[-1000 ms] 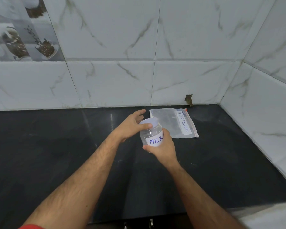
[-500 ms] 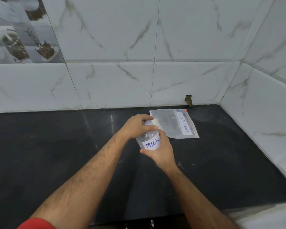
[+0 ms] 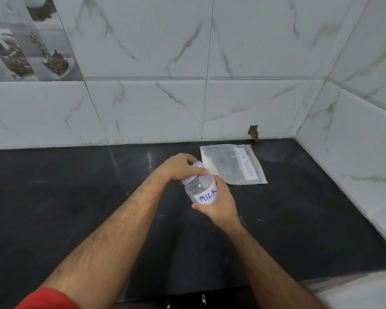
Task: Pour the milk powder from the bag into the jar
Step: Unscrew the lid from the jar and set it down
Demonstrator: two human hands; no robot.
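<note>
One clear jar (image 3: pixel 202 190), its white label reading "MILK", was held tilted above the black counter (image 3: pixel 76 197), with the right hand (image 3: pixel 218 202) wrapped around its body and the left hand (image 3: pixel 178 167) closed over its single pale lid (image 3: pixel 193 173), fingers curled round the rim. One zip bag (image 3: pixel 232 163), labelled "MILK POWDER" on a white strip, lay flat on the counter just behind the jar, near the corner of the marble-tiled wall (image 3: pixel 254 63), with a little white powder gathered at its left end. Two bare forearms were in view, and one red sleeve (image 3: pixel 47 299) showed at the left arm.
</note>
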